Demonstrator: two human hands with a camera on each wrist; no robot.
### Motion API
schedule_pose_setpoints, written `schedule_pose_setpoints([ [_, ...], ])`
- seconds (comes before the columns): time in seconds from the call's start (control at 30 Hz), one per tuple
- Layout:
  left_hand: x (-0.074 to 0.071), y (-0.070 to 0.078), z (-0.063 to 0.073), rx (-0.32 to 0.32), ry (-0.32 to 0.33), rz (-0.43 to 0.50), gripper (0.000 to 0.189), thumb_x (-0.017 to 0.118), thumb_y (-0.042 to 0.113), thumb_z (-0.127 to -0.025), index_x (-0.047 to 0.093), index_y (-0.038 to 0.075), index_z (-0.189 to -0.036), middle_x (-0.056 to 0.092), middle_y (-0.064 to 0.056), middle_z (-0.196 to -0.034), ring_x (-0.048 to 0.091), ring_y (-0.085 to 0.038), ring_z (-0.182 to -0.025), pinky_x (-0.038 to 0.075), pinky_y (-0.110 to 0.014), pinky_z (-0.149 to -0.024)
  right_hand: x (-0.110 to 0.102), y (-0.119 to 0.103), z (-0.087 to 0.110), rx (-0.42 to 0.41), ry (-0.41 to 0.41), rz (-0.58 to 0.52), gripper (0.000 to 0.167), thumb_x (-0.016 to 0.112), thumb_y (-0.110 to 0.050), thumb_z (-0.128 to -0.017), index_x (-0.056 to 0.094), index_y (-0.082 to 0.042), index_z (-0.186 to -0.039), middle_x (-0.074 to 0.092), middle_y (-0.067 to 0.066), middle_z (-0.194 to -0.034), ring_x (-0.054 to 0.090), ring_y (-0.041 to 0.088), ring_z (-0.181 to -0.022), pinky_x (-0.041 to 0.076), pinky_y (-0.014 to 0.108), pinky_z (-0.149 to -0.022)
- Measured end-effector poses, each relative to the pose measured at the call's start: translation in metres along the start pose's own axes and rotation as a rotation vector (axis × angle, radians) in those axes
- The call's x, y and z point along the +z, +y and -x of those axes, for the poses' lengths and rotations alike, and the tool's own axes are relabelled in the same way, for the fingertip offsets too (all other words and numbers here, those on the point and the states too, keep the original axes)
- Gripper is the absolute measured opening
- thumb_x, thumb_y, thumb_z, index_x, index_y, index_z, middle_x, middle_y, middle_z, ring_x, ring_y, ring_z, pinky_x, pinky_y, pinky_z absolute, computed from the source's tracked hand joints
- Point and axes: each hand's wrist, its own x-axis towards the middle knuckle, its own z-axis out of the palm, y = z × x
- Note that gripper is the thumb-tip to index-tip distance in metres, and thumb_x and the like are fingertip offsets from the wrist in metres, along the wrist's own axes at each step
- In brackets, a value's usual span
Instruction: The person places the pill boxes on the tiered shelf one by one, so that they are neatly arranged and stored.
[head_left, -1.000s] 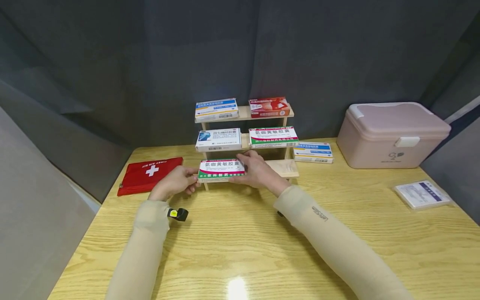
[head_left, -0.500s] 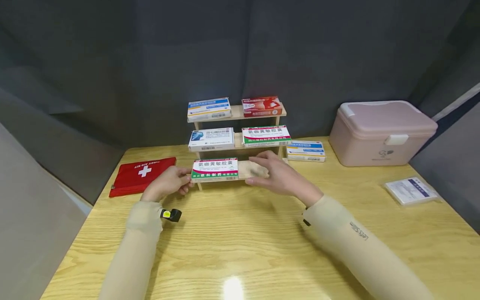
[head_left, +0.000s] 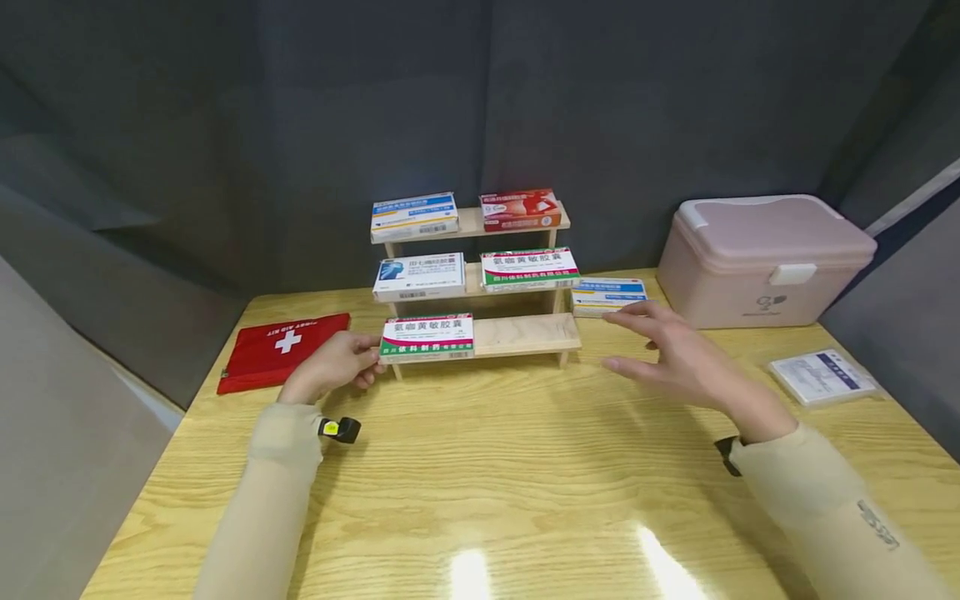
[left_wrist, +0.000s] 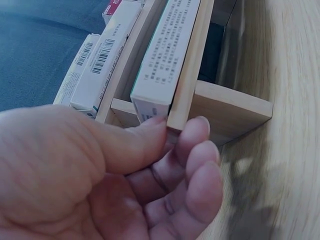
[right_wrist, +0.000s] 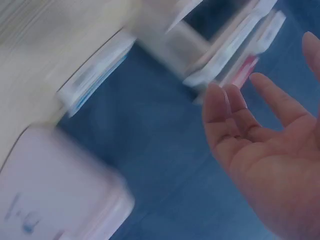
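Note:
A three-step wooden shelf [head_left: 525, 332] stands on the table with medicine boxes on its steps. At the left end of the lowest step lies a green-and-white medicine box [head_left: 427, 337]. My left hand [head_left: 330, 365] pinches the left end of that step; in the left wrist view the thumb [left_wrist: 135, 145] also meets the box's end, and the other fingers curl below the board. My right hand [head_left: 678, 358] hangs in the air right of the shelf, fingers apart, holding nothing. Just beyond it, a blue-and-white medicine box [head_left: 607, 297] lies on the table.
The upper steps carry a blue-and-white box [head_left: 415, 218], a red box [head_left: 521, 210], a white box [head_left: 420, 277] and another green-and-white box [head_left: 529, 269]. A red first aid pouch [head_left: 258, 358] lies left. A pink lidded case [head_left: 750, 283] and a plastic-wrapped packet [head_left: 821, 377] are right.
My right hand has let go of the lower green-and-white medicine box and moved right, away from the shelf. My left hand stays at the shelf's left end. The view has shifted slightly.

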Motion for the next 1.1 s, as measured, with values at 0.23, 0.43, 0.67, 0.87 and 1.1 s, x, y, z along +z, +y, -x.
schedule_pose_setpoints([
  [0.23,-0.001,0.001,0.001,-0.007,0.004,-0.006,0.032,0.057,0.010,-0.101,0.058,-0.001,-0.130,0.064,-0.025,-0.101,0.061,-0.025,-0.073,0.057,-0.032,-0.072,-0.018,0.058,0.001,0.124,-0.055,-0.059,0.066,0.071,-0.033,-0.093,0.046,-0.002,-0.146,0.045,0.028,-0.138,0.053,0.045,-0.115,0.051,0.057,-0.085],
  [0.43,-0.002,0.000,-0.001,-0.009,0.009,-0.008,0.033,0.057,0.010,-0.101,0.057,-0.001,-0.132,0.064,-0.024,-0.100,0.061,-0.025,-0.074,0.057,-0.031,-0.072,-0.013,0.098,-0.023,0.178,-0.100,-0.077,0.079,0.071,-0.038,-0.092,0.035,0.003,-0.150,0.043,0.034,-0.140,0.054,0.047,-0.114,0.047,0.060,-0.089],
  [0.67,0.001,-0.003,-0.003,-0.008,0.009,-0.001,0.036,0.057,0.010,-0.101,0.055,-0.001,-0.135,0.063,-0.022,-0.099,0.061,-0.025,-0.073,0.057,-0.031,-0.071,0.003,0.129,-0.067,0.317,-0.262,-0.021,0.110,0.074,-0.049,-0.086,0.006,0.004,-0.155,0.010,0.041,-0.152,0.022,0.057,-0.136,0.024,0.067,-0.106],
  [0.87,0.001,-0.004,-0.004,0.009,0.009,0.015,0.036,0.057,0.008,-0.101,0.055,-0.002,-0.135,0.063,-0.022,-0.098,0.061,-0.026,-0.073,0.058,-0.032,-0.070,0.012,0.138,-0.098,0.414,-0.325,0.043,0.113,0.076,-0.043,-0.084,0.002,0.002,-0.156,0.002,0.044,-0.150,0.006,0.060,-0.138,0.018,0.070,-0.107],
  [1.1,0.000,-0.004,-0.003,0.001,0.010,0.029,0.036,0.057,0.008,-0.100,0.055,-0.001,-0.136,0.063,-0.023,-0.099,0.061,-0.027,-0.074,0.057,-0.033,-0.070,0.011,0.148,-0.115,0.542,-0.389,-0.092,0.123,0.083,-0.039,-0.078,-0.007,-0.009,-0.157,-0.017,0.043,-0.150,-0.005,0.058,-0.139,0.016,0.069,-0.108],
])
